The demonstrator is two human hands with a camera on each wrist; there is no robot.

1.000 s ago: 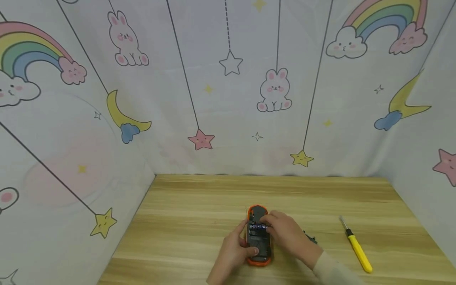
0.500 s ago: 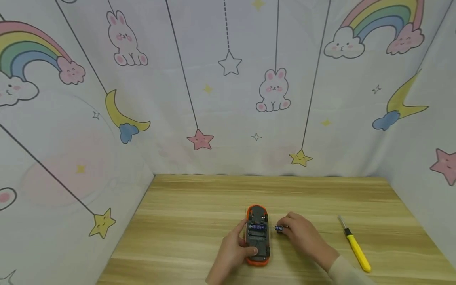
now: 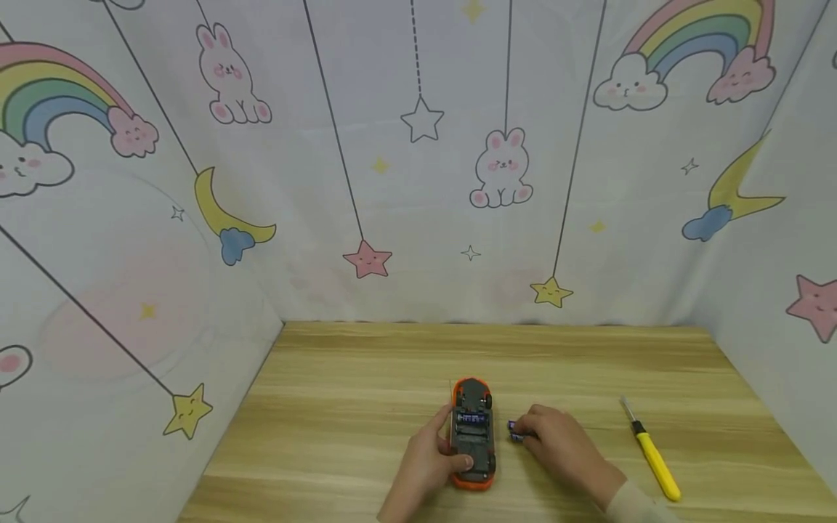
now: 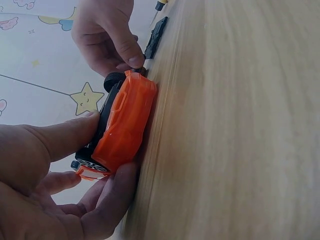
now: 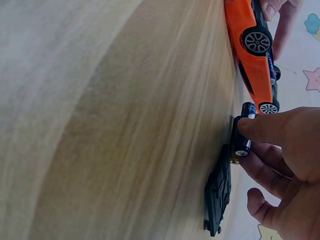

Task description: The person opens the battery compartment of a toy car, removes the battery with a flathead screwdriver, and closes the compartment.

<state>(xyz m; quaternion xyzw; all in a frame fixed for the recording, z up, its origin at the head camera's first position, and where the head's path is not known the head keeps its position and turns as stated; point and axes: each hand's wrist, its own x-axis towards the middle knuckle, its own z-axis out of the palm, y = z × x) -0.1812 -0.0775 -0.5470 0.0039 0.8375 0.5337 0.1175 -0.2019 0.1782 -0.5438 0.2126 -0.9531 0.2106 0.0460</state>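
An orange toy car [image 3: 472,476] lies wheels up on the table, its dark underside facing me. My left hand [image 3: 425,461] grips its rear part, thumb on the underside and fingers along the orange side. One blue battery [image 3: 472,418] sits across the far end of the uncovered battery compartment; the slots nearer me show no battery. Right of the car, my right hand [image 3: 559,443] pinches a dark blue battery [image 5: 243,143] between thumb and fingers, low at the tabletop. A second battery [image 5: 235,161] lies right beside it, partly hidden behind the held one.
A black cover piece [image 5: 217,195] lies on the wooden table near the right hand, hidden by it in the head view. Farther right lies a screwdriver [image 3: 660,465] with a yellow handle. A printed curtain [image 3: 418,218] surrounds the table.
My right hand has moved from the car's compartment to the right with a battery, then down to the tabletop, slightly nearer me. The left hand and car have stayed put.
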